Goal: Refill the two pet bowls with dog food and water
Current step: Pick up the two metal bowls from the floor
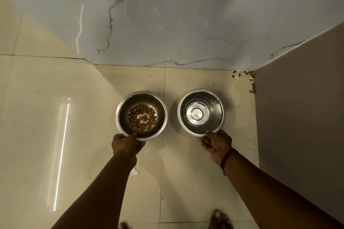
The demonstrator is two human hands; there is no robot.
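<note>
Two steel pet bowls stand side by side on the beige tiled floor near the wall. The left bowl [123,112] holds a thin ring of brown dog food [142,117] on its bottom. The right bowl [217,106] has a little clear water at the bottom. My left hand [126,145] grips the near rim of the left bowl. Fingers of my right hand [216,144] pinch the near rim of the right bowl; a red thread circles that wrist.
A white marble wall [167,24] rises just behind the bowls. A grey cabinet side [301,108] stands close on the right. Spilled kibble [245,76] lies in the corner. My feet [220,218] are at the bottom edge.
</note>
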